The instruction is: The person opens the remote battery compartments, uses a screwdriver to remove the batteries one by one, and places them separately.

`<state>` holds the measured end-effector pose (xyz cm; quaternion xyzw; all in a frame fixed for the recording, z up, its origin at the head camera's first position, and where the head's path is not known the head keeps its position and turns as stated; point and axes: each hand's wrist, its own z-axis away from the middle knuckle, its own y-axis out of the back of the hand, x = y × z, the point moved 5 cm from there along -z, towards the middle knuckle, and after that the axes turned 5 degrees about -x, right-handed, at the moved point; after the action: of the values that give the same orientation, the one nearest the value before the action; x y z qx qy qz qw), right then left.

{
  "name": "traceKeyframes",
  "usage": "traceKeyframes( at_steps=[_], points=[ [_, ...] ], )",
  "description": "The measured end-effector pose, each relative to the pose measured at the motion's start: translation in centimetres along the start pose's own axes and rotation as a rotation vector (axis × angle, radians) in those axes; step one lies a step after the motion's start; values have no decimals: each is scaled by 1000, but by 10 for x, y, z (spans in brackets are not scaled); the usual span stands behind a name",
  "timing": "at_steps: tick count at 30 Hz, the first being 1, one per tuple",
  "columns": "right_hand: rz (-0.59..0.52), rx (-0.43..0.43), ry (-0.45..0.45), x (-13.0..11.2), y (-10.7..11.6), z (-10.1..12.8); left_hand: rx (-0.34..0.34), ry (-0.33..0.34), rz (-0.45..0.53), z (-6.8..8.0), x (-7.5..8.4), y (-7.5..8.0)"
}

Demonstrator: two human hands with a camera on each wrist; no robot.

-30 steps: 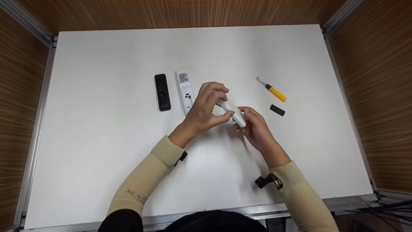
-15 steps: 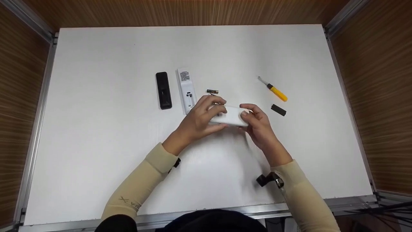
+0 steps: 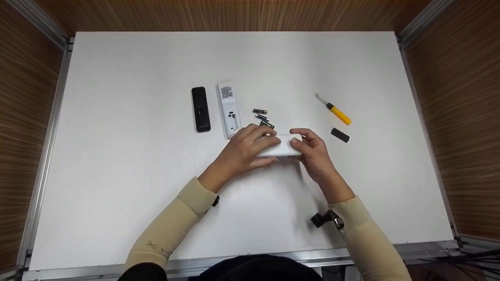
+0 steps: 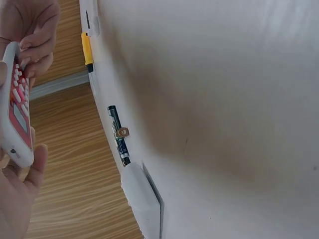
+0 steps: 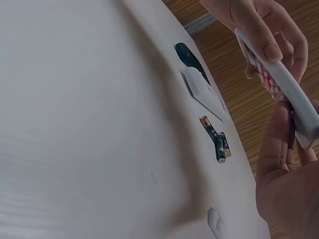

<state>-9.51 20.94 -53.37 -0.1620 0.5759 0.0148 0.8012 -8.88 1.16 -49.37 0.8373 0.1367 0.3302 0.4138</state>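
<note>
Held white remote (image 3: 286, 147): above tabletop (image 3: 129, 105), gripped by left hand (image 3: 244, 148) and right hand (image 3: 315, 154).
Batteries (image 3: 262, 117): three, just beyond left hand, near second white remote (image 3: 226, 103).
Its buttons (image 4: 21, 93): visible only in wrist views.

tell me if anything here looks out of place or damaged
The loose batteries stand out: at least three lie at uneven angles on the table just beyond the left hand, which holds a white device. A white remote lies face down, its battery recess apparently uncovered. No spill or damage shows.
</note>
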Motion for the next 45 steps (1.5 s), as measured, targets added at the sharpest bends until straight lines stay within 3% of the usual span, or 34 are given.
traceKeyframes(
  at_steps=[6,14,20,45],
  points=[
    [36,-21,2,3,-3,1,-100,70,-110,-1,5,-10],
    [150,-17,52,5,-4,0,-15,70,-120,1,6,-6],
    [246,14,67,6,-4,0,3,56,-100,6,6,-6],
    [239,1,54,7,-2,2,0,44,-98,10,3,-10]
  ],
)
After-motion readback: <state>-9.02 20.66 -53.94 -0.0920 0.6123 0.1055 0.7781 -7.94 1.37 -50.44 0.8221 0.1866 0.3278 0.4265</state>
